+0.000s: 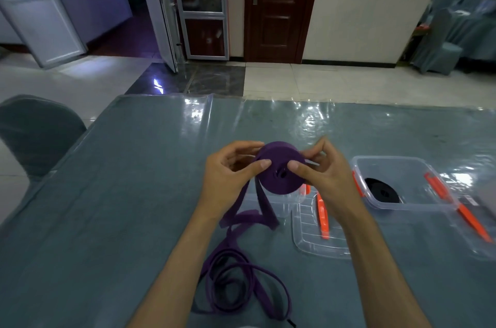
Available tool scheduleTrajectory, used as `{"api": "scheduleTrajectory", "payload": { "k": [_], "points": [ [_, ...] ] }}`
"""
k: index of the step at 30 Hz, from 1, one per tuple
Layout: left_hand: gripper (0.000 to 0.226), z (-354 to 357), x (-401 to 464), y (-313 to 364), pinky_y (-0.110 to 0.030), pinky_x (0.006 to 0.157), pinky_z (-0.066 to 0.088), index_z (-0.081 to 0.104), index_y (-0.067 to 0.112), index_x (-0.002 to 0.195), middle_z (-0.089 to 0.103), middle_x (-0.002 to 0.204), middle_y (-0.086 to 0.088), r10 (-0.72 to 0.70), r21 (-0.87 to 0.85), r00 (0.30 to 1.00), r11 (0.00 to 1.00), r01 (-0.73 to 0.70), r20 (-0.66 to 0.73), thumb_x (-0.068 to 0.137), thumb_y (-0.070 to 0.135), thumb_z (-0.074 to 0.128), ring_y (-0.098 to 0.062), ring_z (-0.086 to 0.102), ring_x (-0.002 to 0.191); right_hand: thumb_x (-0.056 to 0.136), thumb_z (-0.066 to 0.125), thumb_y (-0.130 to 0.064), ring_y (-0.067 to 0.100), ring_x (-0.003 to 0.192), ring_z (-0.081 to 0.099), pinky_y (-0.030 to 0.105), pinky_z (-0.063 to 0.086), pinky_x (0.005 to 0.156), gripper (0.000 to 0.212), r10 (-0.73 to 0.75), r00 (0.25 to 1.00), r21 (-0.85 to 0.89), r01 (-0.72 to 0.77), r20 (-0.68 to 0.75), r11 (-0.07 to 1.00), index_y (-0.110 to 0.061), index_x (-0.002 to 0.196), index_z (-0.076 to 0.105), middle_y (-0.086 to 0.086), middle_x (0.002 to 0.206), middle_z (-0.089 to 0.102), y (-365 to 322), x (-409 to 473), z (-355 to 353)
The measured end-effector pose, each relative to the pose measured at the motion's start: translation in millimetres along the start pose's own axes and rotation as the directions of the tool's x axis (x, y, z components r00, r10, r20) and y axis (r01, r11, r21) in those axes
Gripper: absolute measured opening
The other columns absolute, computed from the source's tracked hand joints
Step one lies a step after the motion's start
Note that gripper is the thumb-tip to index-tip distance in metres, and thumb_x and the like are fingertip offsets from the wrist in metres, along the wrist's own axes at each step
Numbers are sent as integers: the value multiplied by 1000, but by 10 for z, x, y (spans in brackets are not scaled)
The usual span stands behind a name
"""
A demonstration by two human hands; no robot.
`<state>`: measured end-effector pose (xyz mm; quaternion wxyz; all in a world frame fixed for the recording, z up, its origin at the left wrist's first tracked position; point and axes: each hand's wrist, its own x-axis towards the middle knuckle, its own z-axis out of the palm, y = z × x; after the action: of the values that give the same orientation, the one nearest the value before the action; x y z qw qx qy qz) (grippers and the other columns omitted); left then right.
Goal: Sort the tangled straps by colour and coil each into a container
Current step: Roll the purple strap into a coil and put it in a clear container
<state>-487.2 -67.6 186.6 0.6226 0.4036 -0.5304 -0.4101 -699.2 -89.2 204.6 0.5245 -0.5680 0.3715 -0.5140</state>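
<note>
Here the bench (112,193), under a grey-green cloth and a clear plastic sheet, fills the lower part of the view. Toward its right edge stands a clear container (418,166) with a coiled black strap (382,190) in it, orange latches on its sides. Just nearer lies a clear lid (308,231) with an orange clip, flat on the bench, and a second clear container (281,202) shows partly behind the hands. Toward the near edge the loose purple strap (230,284) lies in slack loops (a thin dark strand seems mixed in), and a length of it rises to the purple coil (279,166), held above the bench near its middle. The left hand (228,174) has its grip closed on the coil's left side, thumb on the face, fingers behind. The right hand (322,174) pinches the coil's right side likewise, thumb near the centre hole.
</note>
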Motion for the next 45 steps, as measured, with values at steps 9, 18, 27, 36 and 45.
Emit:
{"api": "scheduleTrajectory", "payload": {
  "k": [9, 18, 27, 36, 45],
  "points": [
    [35, -51, -20, -135, -25, 90, 61, 80, 20, 119, 80, 115, -5, -43, -37, 999, 998, 44, 33, 86, 7, 85, -22, 77, 108, 82, 90, -23, 29, 102, 77, 37, 64, 78, 29, -35, 999, -56, 34, -16, 998, -21, 91, 63, 10, 107, 79, 139, 59, 26],
    [36, -136, -3, -192, -28, 89, 62, 79, 30, 121, 80, 116, 1, -102, 17, 993, 995, 101, 66, 88, 17, 85, -21, 76, 108, 88, 84, -24, 31, 99, 78, 38, 65, 75, 30, 13, 999, 26, -12, -30, 1000, -27, 116, 72, 10, 110, 80, 219, 70, 106],
    [28, -204, 13, -193, -26, 87, 61, 83, 27, 110, 82, 109, -2, -136, -4, 989, 991, 137, 57, 86, 14, 86, -21, 78, 103, 85, 87, -20, 35, 94, 79, 35, 64, 68, 27, 37, 999, 4, -37, -25, 999, -23, 107, 71, 11, 105, 80, 256, 84, 101],
    [31, -199, -30, -177, -32, 87, 64, 80, 31, 107, 82, 104, -3, -136, 18, 991, 991, 136, 11, 81, 17, 91, -23, 78, 99, 89, 84, -27, 30, 98, 79, 37, 64, 72, 38, 26, 998, -19, -25, 48, 1000, -30, 125, 70, 9, 111, 79, 260, 66, 78],
    [40, -264, -127, -238, -25, 74, 63, 77, 24, 108, 82, 96, 0, -201, 84, 979, 976, 202, -21, 74, 11, 94, -16, 79, 86, 82, 86, -40, 29, 85, 79, 38, 62, 66, 31, 96, 995, -19, -96, -21, 995, -23, 97, 66, 13, 95, 80, 298, 62, 40]
  ]
}}
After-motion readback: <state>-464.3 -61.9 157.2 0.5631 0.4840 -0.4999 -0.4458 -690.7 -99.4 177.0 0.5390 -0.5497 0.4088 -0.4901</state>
